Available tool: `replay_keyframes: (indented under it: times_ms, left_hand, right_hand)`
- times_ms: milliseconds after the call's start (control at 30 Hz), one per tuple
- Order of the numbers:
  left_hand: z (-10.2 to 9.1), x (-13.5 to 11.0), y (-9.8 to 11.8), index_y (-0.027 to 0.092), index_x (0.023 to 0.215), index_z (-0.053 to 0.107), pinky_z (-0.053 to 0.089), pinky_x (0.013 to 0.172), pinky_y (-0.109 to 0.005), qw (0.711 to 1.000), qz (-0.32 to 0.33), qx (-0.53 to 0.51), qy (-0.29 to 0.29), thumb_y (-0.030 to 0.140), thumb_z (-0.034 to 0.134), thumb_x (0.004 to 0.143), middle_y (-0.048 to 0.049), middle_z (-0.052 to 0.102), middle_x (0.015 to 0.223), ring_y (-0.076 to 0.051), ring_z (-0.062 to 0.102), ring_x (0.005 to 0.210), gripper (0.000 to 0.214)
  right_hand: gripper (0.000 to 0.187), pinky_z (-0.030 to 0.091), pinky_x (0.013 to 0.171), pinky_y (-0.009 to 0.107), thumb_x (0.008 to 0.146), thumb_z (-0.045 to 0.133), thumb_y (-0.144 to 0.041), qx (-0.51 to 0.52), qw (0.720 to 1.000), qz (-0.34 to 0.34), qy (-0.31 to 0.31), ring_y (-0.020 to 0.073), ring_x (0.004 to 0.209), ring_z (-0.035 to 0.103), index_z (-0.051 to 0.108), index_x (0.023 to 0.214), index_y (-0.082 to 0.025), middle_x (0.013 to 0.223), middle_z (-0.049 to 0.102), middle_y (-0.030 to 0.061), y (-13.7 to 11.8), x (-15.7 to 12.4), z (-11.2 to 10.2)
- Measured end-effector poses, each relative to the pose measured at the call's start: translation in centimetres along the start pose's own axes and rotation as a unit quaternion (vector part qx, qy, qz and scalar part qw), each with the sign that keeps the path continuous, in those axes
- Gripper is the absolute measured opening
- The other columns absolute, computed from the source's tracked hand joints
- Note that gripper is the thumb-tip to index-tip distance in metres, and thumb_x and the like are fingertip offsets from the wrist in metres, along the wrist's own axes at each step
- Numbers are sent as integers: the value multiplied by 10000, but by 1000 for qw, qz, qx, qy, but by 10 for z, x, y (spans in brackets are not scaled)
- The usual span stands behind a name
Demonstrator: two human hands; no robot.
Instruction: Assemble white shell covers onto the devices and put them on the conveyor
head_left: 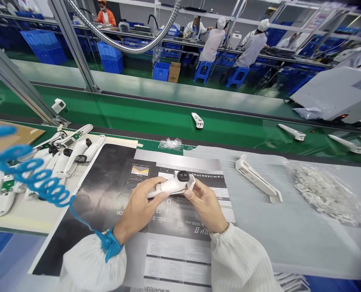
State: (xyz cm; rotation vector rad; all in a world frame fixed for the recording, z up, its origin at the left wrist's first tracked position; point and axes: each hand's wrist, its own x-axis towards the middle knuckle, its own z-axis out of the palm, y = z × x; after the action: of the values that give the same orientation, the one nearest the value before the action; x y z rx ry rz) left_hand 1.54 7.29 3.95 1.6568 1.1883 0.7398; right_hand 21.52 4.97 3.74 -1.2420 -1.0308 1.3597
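Handset (169, 187) between your hands above printed sheet (85, 227), against white piece (191, 182); join looks unfinished, so judged partway. Left to right: piled units (78, 156), some open with green boards (7, 183) showing, likely unfinished. Blue cord (43, 178) runs to your left wrist. Your left hand (140, 202) grips handset's tail. Your right hand (207, 202) pinches white piece beside handset's black end. Beyond, single unit (197, 121) on green belt (152, 111). Right, spare piece (256, 178) lies loose, handset not on it; farther right, bag (326, 192) of small parts, contents unclear.

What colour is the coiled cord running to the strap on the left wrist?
Bright blue; the coiled cord shows best in the head view.
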Motion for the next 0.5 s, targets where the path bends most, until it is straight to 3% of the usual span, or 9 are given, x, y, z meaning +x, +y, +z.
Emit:
replay_keyframes:
  times_ms: [167,267,333,400,500]
  left_hand:
    - [3,1,6,265,1198,600,480,888,-252,999,21,-26,-21,390,529,959,11,660,1192,-161,622,1053,279]
    - [12,-5,4,243,1313,522,486,914,-295,993,83,87,14,415,448,991,-39,633,1247,-194,611,1110,372]
    - [23,-9,1,206,1348,483,519,747,-307,970,119,209,37,479,378,999,-75,661,1165,-219,660,996,456]
    - [33,-14,-2,155,1293,520,467,549,-302,936,153,313,52,537,293,997,-84,701,988,-224,692,795,535]
    - [39,-18,-7,132,1084,616,397,467,-305,902,200,375,76,573,237,990,-57,711,770,-198,660,575,588]
  right_hand:
    - [433,496,944,381,778,753,-449,4,1000,-12,11,264,1078,633,675,1121,-197,1177,695,78,3,2,8]
    - [406,491,907,344,789,735,-481,27,999,2,24,242,1013,637,698,1064,-185,1076,719,69,0,4,15]
    - [427,499,874,338,832,644,-572,132,989,41,59,221,937,643,706,996,-183,990,724,62,-4,8,25]
    - [503,524,772,337,895,484,-636,276,946,110,127,188,736,634,692,835,-182,753,695,41,-8,14,36]
    - [577,470,526,301,955,333,-572,389,877,207,193,133,408,433,557,577,-198,391,408,-35,-13,22,48]
